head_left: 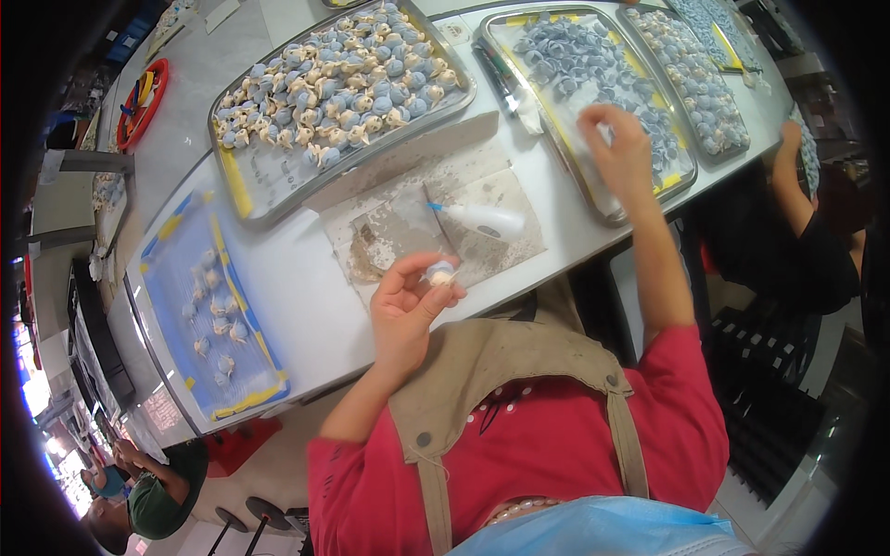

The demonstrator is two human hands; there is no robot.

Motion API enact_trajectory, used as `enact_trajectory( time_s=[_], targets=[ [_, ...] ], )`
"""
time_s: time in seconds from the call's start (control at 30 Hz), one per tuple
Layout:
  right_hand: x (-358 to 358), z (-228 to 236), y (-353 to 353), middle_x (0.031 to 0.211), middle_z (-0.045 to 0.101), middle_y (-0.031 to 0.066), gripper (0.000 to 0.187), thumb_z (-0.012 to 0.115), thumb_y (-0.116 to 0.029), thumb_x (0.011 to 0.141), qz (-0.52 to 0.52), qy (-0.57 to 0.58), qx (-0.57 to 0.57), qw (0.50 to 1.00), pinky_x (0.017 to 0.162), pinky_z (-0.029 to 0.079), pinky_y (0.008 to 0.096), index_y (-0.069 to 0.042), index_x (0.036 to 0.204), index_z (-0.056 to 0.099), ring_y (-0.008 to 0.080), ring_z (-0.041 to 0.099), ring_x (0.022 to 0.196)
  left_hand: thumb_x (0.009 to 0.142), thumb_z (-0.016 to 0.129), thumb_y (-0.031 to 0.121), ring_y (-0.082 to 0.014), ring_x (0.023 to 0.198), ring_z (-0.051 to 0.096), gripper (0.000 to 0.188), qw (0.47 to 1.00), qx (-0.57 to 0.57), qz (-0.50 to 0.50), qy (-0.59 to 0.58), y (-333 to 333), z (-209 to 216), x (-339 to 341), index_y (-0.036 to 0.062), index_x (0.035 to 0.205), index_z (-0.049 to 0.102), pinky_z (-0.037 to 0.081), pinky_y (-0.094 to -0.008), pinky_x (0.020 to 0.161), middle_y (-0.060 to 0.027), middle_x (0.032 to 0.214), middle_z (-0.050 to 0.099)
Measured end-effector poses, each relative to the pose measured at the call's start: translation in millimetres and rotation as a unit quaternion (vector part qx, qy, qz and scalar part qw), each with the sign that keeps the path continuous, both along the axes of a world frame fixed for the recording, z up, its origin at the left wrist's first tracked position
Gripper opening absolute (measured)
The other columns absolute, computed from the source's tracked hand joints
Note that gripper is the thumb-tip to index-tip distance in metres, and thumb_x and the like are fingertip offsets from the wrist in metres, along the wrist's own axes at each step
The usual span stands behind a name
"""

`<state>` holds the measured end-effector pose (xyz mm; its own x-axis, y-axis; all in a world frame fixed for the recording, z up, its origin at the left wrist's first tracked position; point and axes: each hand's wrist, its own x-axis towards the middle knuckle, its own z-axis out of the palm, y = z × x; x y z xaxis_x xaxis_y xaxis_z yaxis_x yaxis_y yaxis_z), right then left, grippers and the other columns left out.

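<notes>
Near my chest, my left hand [408,301] pinches a small round figurine [441,274], pale blue on top and cream below. My right hand [619,153] is over the near left part of a metal tray [607,213] of loose blue-grey curved pieces [593,65]. Its thumb and fingers are curled toward each other; whatever is between the tips is too small to make out. Between the hands, a white squeeze bottle [487,221] with a blue nozzle lies on a stained board [519,190].
A large metal tray [232,181] of blue-and-cream figurines stands at the far left. Nearer is a blue tray [167,269] with several more. Another filled tray [695,88] stands at the right, beside a co-worker's arm [793,185]. A red ring-shaped holder [158,111] lies farther left.
</notes>
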<state>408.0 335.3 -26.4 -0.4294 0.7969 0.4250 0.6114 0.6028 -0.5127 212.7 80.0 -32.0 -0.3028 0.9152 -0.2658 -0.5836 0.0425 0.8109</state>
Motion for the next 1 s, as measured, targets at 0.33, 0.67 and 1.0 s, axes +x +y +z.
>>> enact_trajectory(
  time_s=[0.33,0.67,1.0],
  targets=[
    [-13,-28,69,0.093,0.063,0.0058,0.021,0.065,-0.011,0.077,0.049,-0.14,0.07,0.986,0.069,0.048,0.0294,-0.011,0.098,0.064,0.0204,0.06,0.079,0.082,0.062,0.002,-0.0159,0.083,0.06,0.034,1.0,-0.023,-0.014,0.006,2,7,5,0.0017,0.115,0.051,0.049,-0.0252,0.073,-0.0146,0.112,0.059],
    [12,-11,29,0.084,0.061,0.0042,0.014,0.06,-0.006,0.086,-0.004,0.411,-0.395,0.822,0.068,0.045,0.0221,0.002,0.097,0.059,0.0109,0.057,0.075,0.082,0.062,0.0,-0.0166,0.088,0.06,0.037,1.0,-0.006,0.008,0.02,8,-1,7,0.0014,0.117,0.05,0.047,-0.0259,0.078,-0.0132,0.115,0.057],
    [-41,11,-140,0.091,0.061,0.0042,0.013,0.06,-0.012,0.087,0.115,0.422,-0.786,0.436,0.07,0.047,0.0209,-0.005,0.097,0.059,0.0089,0.057,0.079,0.082,0.06,-0.007,-0.0157,0.101,0.055,0.045,0.994,0.093,-0.004,0.06,18,11,14,-0.0018,0.124,0.045,0.046,-0.0276,0.088,-0.0095,0.115,0.053]
  ],
)
